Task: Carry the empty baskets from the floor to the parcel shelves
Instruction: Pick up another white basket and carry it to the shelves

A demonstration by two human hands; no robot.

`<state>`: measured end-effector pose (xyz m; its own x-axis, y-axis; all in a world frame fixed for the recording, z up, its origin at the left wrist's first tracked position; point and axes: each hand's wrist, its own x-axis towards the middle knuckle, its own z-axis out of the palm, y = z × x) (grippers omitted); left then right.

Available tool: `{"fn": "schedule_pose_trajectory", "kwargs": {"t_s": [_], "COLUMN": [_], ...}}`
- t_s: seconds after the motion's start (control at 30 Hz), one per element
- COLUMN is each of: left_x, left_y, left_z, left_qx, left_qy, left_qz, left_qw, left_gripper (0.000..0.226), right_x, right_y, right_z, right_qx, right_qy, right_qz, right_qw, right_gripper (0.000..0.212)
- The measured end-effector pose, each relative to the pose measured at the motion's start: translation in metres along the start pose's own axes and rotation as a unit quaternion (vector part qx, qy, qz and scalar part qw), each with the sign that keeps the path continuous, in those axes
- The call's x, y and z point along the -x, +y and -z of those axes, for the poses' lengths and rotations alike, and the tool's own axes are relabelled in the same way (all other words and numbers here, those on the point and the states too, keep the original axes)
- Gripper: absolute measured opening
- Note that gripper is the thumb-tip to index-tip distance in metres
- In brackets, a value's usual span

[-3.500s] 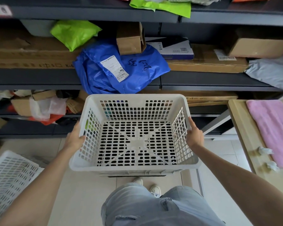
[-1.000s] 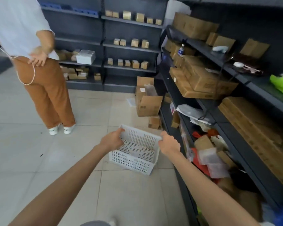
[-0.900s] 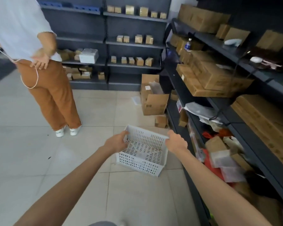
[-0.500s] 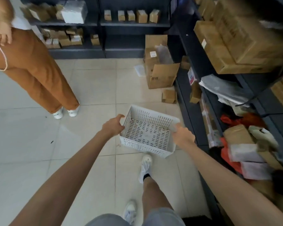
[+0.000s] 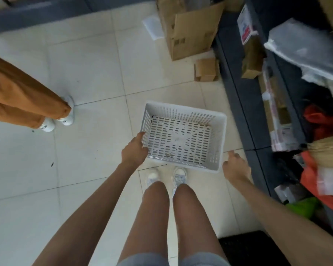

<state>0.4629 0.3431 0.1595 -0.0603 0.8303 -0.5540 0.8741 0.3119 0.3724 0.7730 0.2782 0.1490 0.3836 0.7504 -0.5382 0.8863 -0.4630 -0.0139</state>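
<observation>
- The basket (image 5: pixel 183 135) is empty and sits on the floor (image 5: pixel 88 77), just beyond the person's shoes (image 5: pixel 166 176) and close to the left of the shelves (image 5: pixel 238 89).
- Its long axis runs left to right and a little skewed, with the right end slightly nearer; the short walls face the two hands.
- The left hand (image 5: pixel 134 151) is at the left wall's near corner, its fingers (image 5: pixel 140 136) curled onto the rim; it looks like a grip, though I cannot tell how firm.
- The right hand (image 5: pixel 235 166) is off the basket, just right of the near right corner, with its fingers (image 5: pixel 231 153) spread open and holding nothing.
- So the left hand is the nearer one; the right wall lies left and a little far of the right fingers, a short reach inward.
- Judging from this, the lift waits on that second hold; with one side held only, the basket would tip.
- Farther out, a box (image 5: pixel 188 29) stands on the floor beyond, and another person's legs (image 5: pixel 25 96) stand well apart at the left.
</observation>
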Motion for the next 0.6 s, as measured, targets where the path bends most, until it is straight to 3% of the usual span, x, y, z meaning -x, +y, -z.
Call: {"fn": "schedule_pose_trajectory", "kwargs": {"t_s": [0.2, 0.33, 0.4, 0.5, 0.6], "left_x": [-0.141, -0.219, -0.247, -0.272, -0.285], "left_y": [-0.054, -0.102, -0.124, -0.147, -0.164], "left_z": [-0.068, -0.124, -0.158, -0.196, -0.208], "left_qx": [-0.053, -0.084, -0.088, -0.078, -0.045], "left_qy": [0.035, 0.117, 0.118, 0.120, 0.175], "left_qz": [-0.005, 0.044, 0.059, 0.046, 0.020], "left_qw": [0.998, 0.989, 0.987, 0.989, 0.983], "left_gripper": [0.056, 0.062, 0.068, 0.076, 0.068], "right_x": [-0.134, -0.207, -0.235, -0.261, -0.270], "right_y": [0.005, 0.020, 0.029, 0.041, 0.044], "right_z": [-0.109, -0.172, -0.200, -0.235, -0.253], "right_qx": [-0.031, -0.091, -0.139, -0.223, -0.245], "right_qy": [0.046, 0.057, 0.056, 0.090, 0.182], "right_qz": [-0.020, -0.076, -0.109, -0.091, -0.044], "right_qw": [0.998, 0.991, 0.983, 0.966, 0.951], "right_gripper": [0.037, 0.065, 0.073, 0.062, 0.061]}}
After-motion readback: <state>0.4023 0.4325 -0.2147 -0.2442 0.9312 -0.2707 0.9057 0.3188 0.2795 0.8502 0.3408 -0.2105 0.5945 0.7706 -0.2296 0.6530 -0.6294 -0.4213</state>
